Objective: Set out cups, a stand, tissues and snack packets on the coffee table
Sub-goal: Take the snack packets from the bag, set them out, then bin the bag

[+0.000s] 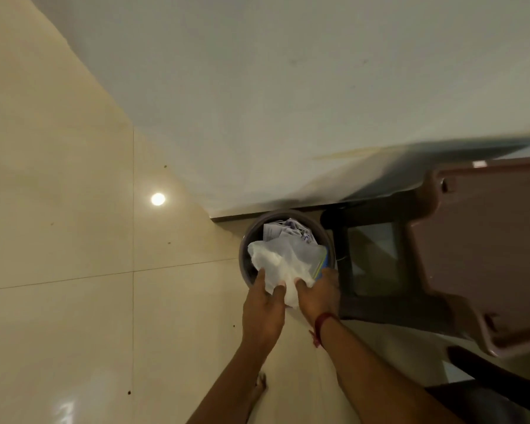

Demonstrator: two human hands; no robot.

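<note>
A round grey bin point(244, 255) stands on the floor against the white wall, holding crumpled papers point(285, 229). Over its near rim lies a white plastic bag point(283, 264) with a blue and yellow packet point(321, 264) showing at its right side. My left hand point(265, 307) grips the bag's lower left edge. My right hand point(320, 293), with a red thread at the wrist, grips the bag's lower right part beside the packet. No cups, stand or tissues are in view.
A brown plastic stool or small table point(484, 246) stands just right of the bin, its legs close to my right arm. The cream tiled floor point(74, 240) stretches to the left with a lamp's reflection on it. My bare foot point(260, 384) shows below.
</note>
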